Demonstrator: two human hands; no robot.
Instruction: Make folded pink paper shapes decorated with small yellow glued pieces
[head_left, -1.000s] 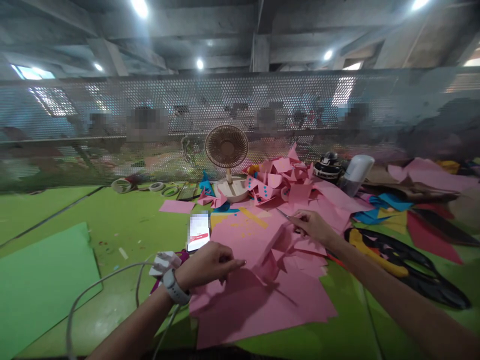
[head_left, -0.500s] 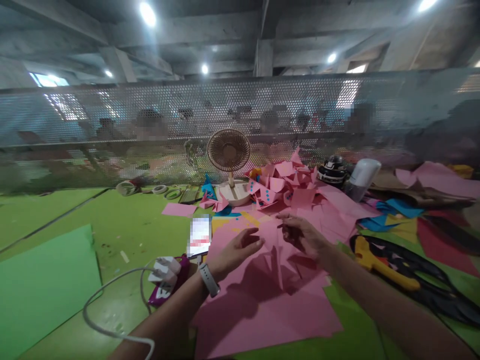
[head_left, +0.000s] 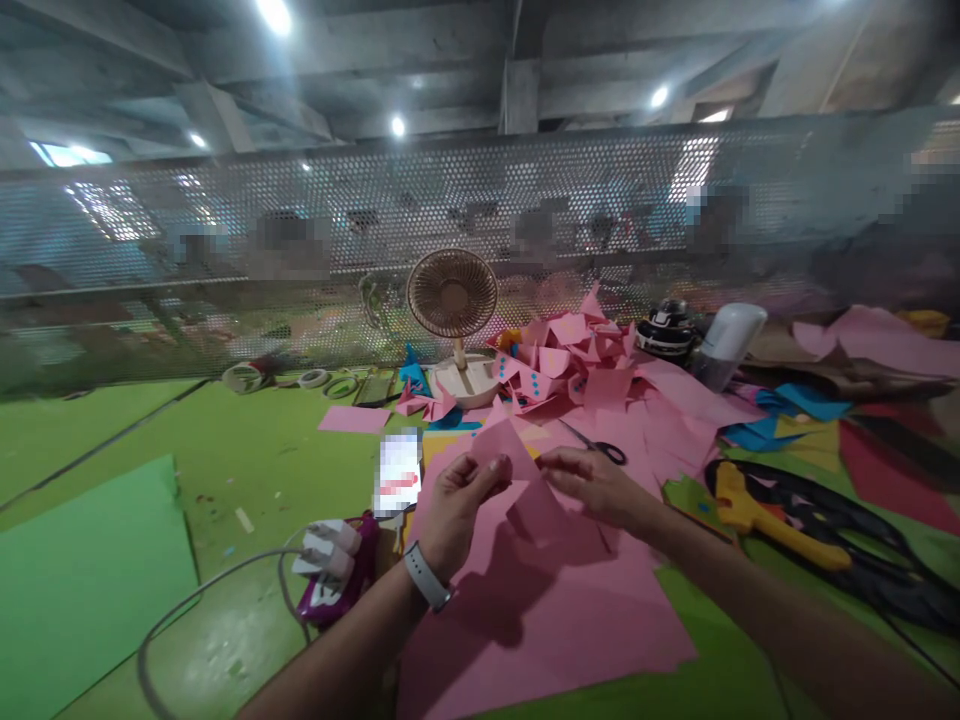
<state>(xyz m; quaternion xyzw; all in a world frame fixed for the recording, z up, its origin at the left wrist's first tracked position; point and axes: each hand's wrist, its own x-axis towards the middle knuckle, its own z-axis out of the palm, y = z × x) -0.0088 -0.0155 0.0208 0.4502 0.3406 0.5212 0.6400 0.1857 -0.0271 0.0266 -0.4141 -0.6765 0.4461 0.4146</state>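
Paper (head_left: 506,437), pink and folded, in the middle of the frame, over some big pink sheets (head_left: 555,640). Pinched at its left side between the thumb and bent fingers of the left hand (head_left: 459,510), with a pale watch (head_left: 427,577) on that wrist. At the paper's right edge, the fingertips of the right hand (head_left: 600,488), a little bent. Cannot tell if gripping or only touching. Just above that hand, scissors (head_left: 588,443) with dark handles, lying on pink paper.

Left of the middle, a phone (head_left: 399,470) with a bright screen, and below it a purple power strip (head_left: 365,570) with white plugs (head_left: 328,550) and a grey cord (head_left: 154,640) making a big loop. At lower left, a large light green sheet (head_left: 82,580) on the green worktop (head_left: 247,460).

Above the middle, a small round fan (head_left: 452,295) in front of a wall full of tiny holes (head_left: 337,230). Right next to the fan, a heap of folded pink shapes (head_left: 562,345), one with blue dots. At right, a bottle with a white top (head_left: 735,335), and lower down a big black and yellow thing (head_left: 780,525).
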